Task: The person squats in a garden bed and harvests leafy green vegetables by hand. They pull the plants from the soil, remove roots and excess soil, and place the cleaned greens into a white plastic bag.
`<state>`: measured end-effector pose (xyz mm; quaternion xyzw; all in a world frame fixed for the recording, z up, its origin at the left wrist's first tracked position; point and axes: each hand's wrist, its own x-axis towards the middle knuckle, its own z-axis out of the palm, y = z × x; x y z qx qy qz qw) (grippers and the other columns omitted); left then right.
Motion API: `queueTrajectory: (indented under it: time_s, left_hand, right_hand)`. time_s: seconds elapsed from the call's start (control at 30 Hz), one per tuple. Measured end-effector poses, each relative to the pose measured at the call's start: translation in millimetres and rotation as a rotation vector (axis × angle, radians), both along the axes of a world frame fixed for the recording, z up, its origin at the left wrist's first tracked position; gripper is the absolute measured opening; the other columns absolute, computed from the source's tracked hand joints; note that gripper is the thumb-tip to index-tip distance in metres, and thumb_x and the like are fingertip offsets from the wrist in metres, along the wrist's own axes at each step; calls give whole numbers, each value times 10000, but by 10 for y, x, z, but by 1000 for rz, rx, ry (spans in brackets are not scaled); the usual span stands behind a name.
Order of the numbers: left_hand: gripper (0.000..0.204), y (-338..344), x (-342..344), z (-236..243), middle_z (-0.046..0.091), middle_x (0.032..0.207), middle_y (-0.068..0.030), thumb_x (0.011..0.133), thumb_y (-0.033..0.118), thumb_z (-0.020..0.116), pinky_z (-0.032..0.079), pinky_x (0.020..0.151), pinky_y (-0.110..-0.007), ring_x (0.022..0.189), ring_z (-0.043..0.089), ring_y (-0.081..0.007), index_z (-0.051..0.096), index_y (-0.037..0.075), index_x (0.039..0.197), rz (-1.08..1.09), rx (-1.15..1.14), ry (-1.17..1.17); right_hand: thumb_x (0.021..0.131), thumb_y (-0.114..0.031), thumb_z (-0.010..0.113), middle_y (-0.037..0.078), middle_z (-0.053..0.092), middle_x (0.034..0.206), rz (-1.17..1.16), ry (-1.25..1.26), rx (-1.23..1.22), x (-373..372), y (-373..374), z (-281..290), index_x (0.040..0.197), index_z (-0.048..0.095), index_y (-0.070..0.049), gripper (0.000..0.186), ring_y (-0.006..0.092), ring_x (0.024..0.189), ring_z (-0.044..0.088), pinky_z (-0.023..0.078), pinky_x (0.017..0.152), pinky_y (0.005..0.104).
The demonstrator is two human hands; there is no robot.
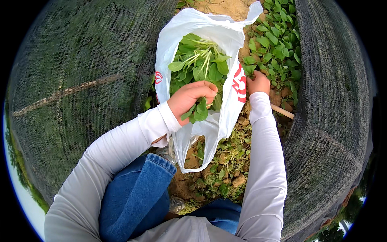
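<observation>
My left hand [192, 100] is closed round a small bunch of leafy greens [199, 111], leaves hanging below the fingers. It is over the near part of a white plastic bag [175, 34] with red print. Inside the open bag lies a heap of picked greens [201, 60], pale stems uppermost. To the right of the bag, my right hand [259, 84] reaches low among growing leafy greens [278, 48]. Its fingers are bent together at a plant [249, 64] at the bed's edge; the fingertips are partly hidden.
Dark shade netting [88, 52] rises on the left, with more netting [330, 92] on the right. A pale stick [282, 111] lies beside my right wrist. Below the bag handles, small weeds [225, 169] cover brown soil near my shoes [176, 205].
</observation>
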<state>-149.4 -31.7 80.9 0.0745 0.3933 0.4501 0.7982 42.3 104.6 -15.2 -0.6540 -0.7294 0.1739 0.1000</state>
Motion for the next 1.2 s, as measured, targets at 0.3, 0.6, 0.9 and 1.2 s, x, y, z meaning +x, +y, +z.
queueTrajectory:
  time_s: [0.3,0.6,0.9,1.2]
  left_hand:
    - [200,37,119,80,417,685,15,669,-12,529,353,471,-191,525,400,-66,448,66,834,25,-15,45]
    - [200,78,405,117,466,836,-73,682,-40,422,388,499,-198,591,424,-115,459,30,867,85,-55,-287]
    - [190,49,719,139,531,764,-7,759,129,565,414,534,-172,621,493,-70,527,48,927,-49,-17,-6]
    - [252,-23,784,51,513,687,19,750,233,587,347,554,-212,633,430,-50,574,33,904,-132,80,41]
  right_hand:
    - [643,-117,611,155,529,726,38,55,231,155,-138,158,687,530,-3,147,333,681,511,420,607,374]
    - [722,-87,611,28,577,697,-270,926,70,175,-396,859,752,557,22,126,52,555,500,394,487,206]
    - [764,-61,555,70,574,745,-651,1725,-239,173,-1273,1153,830,518,-22,85,103,601,528,447,539,190]
    - [785,-127,538,42,564,694,-725,1905,-524,14,-1583,1091,790,537,-37,90,93,567,496,398,483,191]
